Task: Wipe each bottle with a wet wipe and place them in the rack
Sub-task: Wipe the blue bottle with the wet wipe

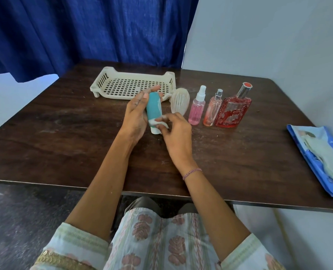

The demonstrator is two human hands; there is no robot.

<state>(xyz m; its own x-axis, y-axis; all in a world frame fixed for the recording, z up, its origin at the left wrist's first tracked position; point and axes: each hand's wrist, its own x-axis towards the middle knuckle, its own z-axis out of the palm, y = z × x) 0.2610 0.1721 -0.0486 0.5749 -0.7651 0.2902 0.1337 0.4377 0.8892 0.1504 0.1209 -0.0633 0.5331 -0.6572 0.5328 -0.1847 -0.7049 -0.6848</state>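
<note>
My left hand (135,114) holds a teal bottle (153,108) with a white cap, cap end down, just above the table. My right hand (176,133) pinches a white wet wipe (158,123) against the bottle's lower part near the cap. The cream plastic rack (111,75) lies behind the hands with nothing in it. To the right stand a small pink spray bottle (196,109), a slim pink perfume bottle (212,112) and a large red perfume bottle (233,109).
A pale ribbed oval brush (180,101) stands between the teal bottle and the pink spray bottle. A blue wet wipe pack (321,158) lies at the table's right edge. The dark wooden table (64,133) has a blue curtain behind it and a wall to the right.
</note>
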